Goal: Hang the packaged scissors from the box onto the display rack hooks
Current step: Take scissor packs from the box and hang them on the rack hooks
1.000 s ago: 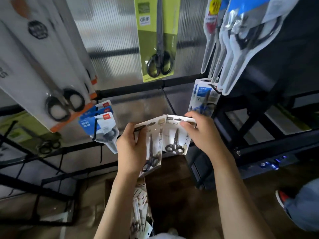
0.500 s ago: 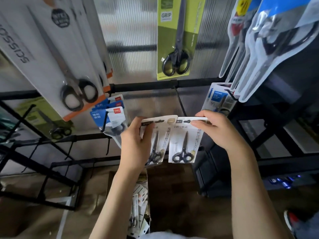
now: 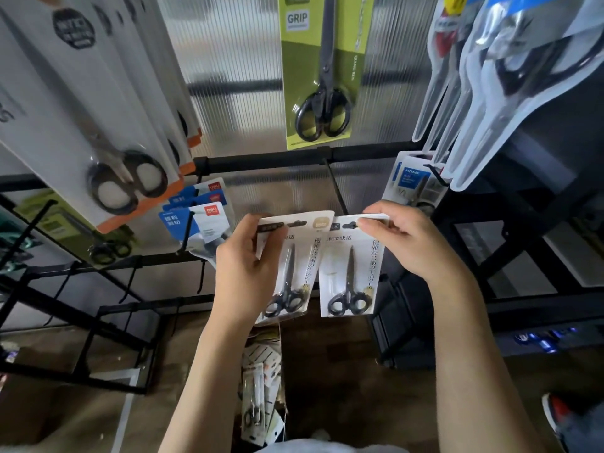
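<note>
White-carded scissors pack [image 3: 351, 273], pinched by the right hand [image 3: 405, 243], has drawn beside the left hand [image 3: 248, 266]'s gripped pack [image 3: 287, 273], nearing the black hook [image 3: 335, 188] at twelve o'clock.

Left hand [image 3: 248, 269] covers the left edge of one scissors pack [image 3: 287, 269]. Box [image 3: 261, 387] contents are blurred; the green pack [image 3: 322, 70] is cropped at top.

Daylight glows through the ribbed translucent panel [image 3: 235, 93] behind the rack, leaving the foreground moderately lit and the floor [image 3: 81, 416] dim. The clear blister packs [image 3: 510, 93] at upper right catch pale glare. Wide-angle distortion bends and stretches the edges; the large white packages [image 3: 65, 103] at left look soft.
</note>
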`<state>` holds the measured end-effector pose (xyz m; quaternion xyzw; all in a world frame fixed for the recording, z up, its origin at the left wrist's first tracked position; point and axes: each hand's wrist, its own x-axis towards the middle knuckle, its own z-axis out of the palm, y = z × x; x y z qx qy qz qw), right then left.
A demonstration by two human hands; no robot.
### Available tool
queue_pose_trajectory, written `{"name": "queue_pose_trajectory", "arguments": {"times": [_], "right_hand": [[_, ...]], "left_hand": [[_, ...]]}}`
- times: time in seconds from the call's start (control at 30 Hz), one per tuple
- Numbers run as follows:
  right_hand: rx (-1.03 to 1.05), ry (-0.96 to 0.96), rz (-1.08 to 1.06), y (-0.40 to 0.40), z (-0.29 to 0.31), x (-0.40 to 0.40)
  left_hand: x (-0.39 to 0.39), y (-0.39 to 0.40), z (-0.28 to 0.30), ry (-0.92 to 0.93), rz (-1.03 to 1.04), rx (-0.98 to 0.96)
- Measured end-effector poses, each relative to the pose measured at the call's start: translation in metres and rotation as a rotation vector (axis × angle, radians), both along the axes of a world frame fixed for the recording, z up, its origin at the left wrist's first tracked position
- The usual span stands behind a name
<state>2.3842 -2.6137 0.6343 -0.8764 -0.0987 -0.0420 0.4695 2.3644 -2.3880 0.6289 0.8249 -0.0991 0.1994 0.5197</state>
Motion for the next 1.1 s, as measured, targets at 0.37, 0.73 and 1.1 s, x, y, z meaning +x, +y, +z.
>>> {"name": "queue_pose_trajectory", "arguments": {"times": [0.37, 0.73, 1.1], "right_hand": [[-0.178, -0.14, -0.145, 0.015, -0.023, 0.026], [-0.194, -0.079, -0.234, 0.03, -0.019, 0.097], [-0.218, -0.051, -0.284, 0.03, -0.027, 0.137]], "left_hand": [[-0.001, 0.002, -0.002, 0.009, -0.023, -0.018], [0.014, 0.014, -0.008, 0.087, 0.044, -0.009], [0.026, 0.009, -0.007, 0.109, -0.023, 0.032]]}}
